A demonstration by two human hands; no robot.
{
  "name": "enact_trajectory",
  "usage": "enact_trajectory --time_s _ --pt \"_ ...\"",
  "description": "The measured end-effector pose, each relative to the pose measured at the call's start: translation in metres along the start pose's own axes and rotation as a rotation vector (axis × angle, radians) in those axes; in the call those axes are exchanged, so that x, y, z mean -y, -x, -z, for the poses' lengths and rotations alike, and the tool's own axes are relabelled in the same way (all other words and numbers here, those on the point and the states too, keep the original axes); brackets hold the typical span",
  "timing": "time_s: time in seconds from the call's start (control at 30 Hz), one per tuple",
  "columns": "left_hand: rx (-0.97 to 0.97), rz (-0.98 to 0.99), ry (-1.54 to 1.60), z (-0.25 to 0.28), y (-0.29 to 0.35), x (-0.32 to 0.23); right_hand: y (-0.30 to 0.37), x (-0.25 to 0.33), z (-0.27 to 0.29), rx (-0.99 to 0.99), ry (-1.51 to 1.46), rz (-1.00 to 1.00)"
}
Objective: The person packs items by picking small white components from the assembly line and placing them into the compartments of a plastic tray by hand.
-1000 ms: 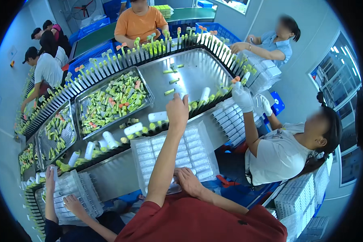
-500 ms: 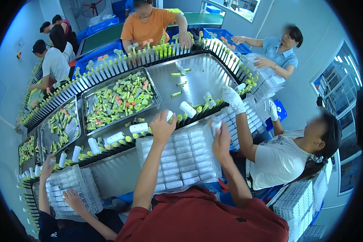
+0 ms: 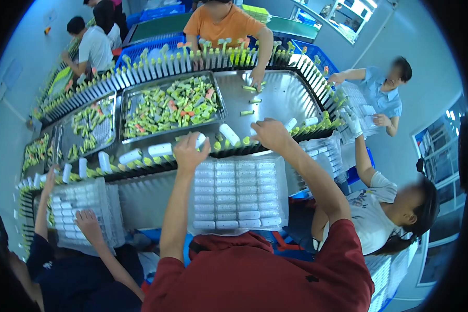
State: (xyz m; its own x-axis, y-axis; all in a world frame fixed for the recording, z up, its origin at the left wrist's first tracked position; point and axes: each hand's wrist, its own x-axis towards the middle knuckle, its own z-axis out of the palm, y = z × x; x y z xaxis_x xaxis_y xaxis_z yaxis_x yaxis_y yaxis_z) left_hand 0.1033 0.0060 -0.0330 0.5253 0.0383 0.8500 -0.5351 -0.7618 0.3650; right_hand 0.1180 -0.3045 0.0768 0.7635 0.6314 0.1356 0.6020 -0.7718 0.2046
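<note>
My left hand (image 3: 191,151) is closed around a white rounded plastic casing (image 3: 200,139) at the line of upright yellow-green holders (image 3: 171,160). To its right, my right hand (image 3: 270,134) reaches over the same line. Its fingers are curled around a white casing, mostly hidden beneath them. Between my hands another white casing (image 3: 229,134) leans on a holder. Below my hands, right in front of me, lies a clear plastic tray (image 3: 285,195) filled with rows of white casings (image 3: 248,215).
Beyond the line is a metal tray (image 3: 120,122) heaped with yellow-green and orange pieces. A co-worker in orange (image 3: 223,26) touches loose pieces on the metal surface (image 3: 281,93). Co-workers sit close on both sides, another casing tray (image 3: 114,218) at the left.
My right hand has moved from above the casing tray up and left to the holder line. My left hand has shifted slightly left. The co-worker in orange now reaches onto the metal surface.
</note>
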Motion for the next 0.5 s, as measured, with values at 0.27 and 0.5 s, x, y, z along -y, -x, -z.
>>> enact_trajectory --time_s 0.27,0.5 --pt "-0.069 -0.002 -0.117 0.036 -0.004 0.040 -0.040 0.056 -0.038 -0.063 -0.198 -0.340" --pt "-0.057 0.135 -0.290 0.075 0.010 0.069 -0.056 0.136 -0.055 -0.259 -0.429 -0.554"
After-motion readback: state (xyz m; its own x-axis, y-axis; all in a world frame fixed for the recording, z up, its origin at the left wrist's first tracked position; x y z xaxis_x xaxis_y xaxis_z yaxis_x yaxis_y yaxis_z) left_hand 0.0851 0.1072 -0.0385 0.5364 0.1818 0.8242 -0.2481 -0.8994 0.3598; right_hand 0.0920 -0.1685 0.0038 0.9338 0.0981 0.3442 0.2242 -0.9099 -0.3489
